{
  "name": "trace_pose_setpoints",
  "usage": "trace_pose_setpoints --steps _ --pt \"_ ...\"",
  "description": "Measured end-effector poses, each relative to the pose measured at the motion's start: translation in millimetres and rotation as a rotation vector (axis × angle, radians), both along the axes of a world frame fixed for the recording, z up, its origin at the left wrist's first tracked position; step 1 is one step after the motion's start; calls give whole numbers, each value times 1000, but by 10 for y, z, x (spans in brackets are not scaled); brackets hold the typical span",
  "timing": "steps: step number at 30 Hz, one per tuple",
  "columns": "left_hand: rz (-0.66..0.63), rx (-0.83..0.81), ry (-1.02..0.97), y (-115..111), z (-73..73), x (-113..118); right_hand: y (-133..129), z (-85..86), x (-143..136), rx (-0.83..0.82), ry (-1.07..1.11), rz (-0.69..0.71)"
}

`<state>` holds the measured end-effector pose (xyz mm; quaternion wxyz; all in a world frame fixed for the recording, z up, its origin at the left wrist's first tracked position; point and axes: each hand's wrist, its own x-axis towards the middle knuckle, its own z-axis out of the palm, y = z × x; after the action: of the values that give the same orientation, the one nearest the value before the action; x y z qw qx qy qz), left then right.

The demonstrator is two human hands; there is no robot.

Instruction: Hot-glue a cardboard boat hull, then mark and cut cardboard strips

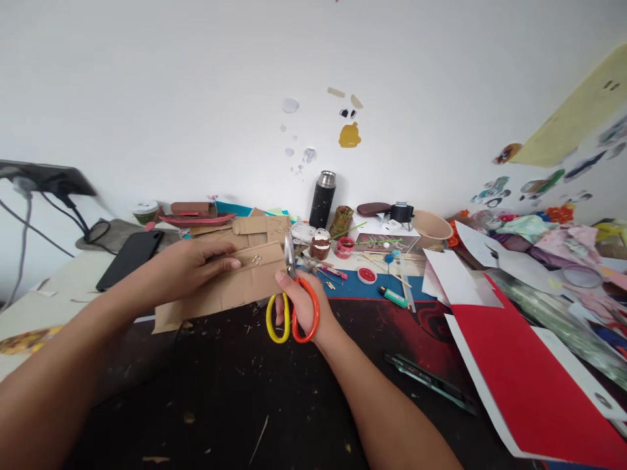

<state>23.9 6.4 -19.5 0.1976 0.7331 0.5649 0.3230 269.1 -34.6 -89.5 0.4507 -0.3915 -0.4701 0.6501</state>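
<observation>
My left hand (208, 264) grips a piece of brown cardboard (235, 284) near its top edge, fingers on its upper face. Small marks or slits show on the cardboard just right of my fingertips. In my right hand (306, 300) is a pair of scissors (289, 258), with one yellow and one red-orange handle. The metal blades point up and away, right beside the cardboard's right edge. Whether the blades are touching the cardboard is hard to tell.
A black thermos (322, 201) stands by the wall. A green cutter (431, 382) lies on the black mat (220, 405). Red paper (529, 378) covers the right side. A black phone (130, 260) rests at left. Paint jars, a glue stick (393, 297) and cardboard scraps sit behind.
</observation>
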Motion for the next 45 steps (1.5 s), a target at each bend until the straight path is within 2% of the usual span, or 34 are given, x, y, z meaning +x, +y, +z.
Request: trace_pose_setpoints --steps 1,3,5,6,7,8,10,11,12,13,17,22,26,30,35,39,45 --pt "-35 22 88 -11 17 24 0 -10 -10 -11 15 -20" --pt "-23 165 140 -76 95 76 16 -26 -20 -35 62 -83" --pt "75 333 120 -202 212 123 47 -27 -12 -67 118 -172" --pt "132 333 88 -279 267 142 65 -19 -2 -89 148 -217" --pt "168 279 30 -356 308 160 82 -7 12 -112 179 -260" --pt "97 138 8 -424 328 178 99 9 27 -135 209 -300" --pt "-201 -257 19 -511 293 223 123 47 55 -166 257 -370" --pt "-315 -398 49 -522 241 256 130 66 65 -169 274 -398" --pt "-397 -493 83 -513 174 295 132 82 69 -166 283 -420" --pt "-413 -507 84 -486 101 338 128 95 69 -161 286 -435" --pt "-312 -451 -249 -323 -121 502 79 103 25 -147 274 -417" --pt "-144 -361 -650 -260 -189 575 7 36 -64 -55 278 -366" --pt "-61 -302 -843 -249 -236 606 -49 -12 -116 22 232 -301" --pt "-12 -255 -944 -217 -293 640 -100 -30 -157 44 172 -224" --pt "-37 -194 -969 -167 -316 602 -115 -63 -178 10 121 -119" --pt "-10 -68 -925 -62 -301 463 -118 -80 -179 -1 78 -6" --pt "134 55 -1076 184 -263 180 -117 -72 -158 36 56 74"
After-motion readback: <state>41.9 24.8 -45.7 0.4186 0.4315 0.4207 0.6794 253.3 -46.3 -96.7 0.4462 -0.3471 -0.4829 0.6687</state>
